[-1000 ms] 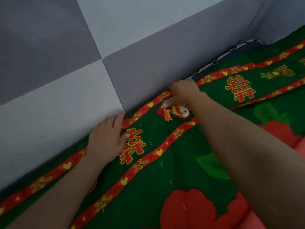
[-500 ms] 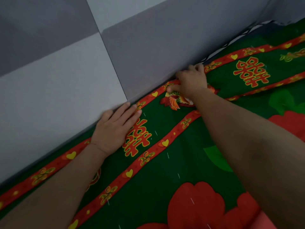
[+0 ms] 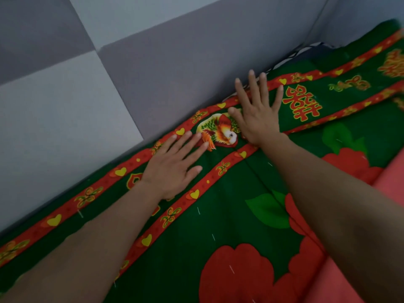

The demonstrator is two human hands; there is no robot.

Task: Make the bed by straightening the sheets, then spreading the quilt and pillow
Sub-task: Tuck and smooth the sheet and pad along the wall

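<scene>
Left hand [image 3: 172, 169]: grip apart, fingers spread, palm flat on the quilt [image 3: 218, 226], just left of center frame. Fingertips point up-right; they reach the bird print [image 3: 218, 131] and touch its lower left edge. Heel of the hand sits between the two red bands.

Right hand [image 3: 258, 114]: grip apart too, fingers fanned, palm down on the quilt at upper center. Fingertips reach the quilt's edge where it meets the wall [image 3: 175, 68]. Thumb lies on the right side of the bird print. Neither hand is clamped on any fabric.

Both forearms enter from the bottom edge, left from lower left, right from lower right, and converge toward the bird print.

Quilt: dark green, with big red flowers, green leaves, and red bands with yellow hearts running diagonally from lower left to upper right. Red double-character motif just right of the right hand. It fills most of the lower and right frame, its edge lying along the base of the wall. Looks flat near the hands; some folds toward the upper right, blurred there.

Pink sheet [image 3: 391, 184] shows at the right edge and lower right corner, beside the quilt.

Wall: grey padded panels in two shades, upper left half of frame, corner at upper right.
</scene>
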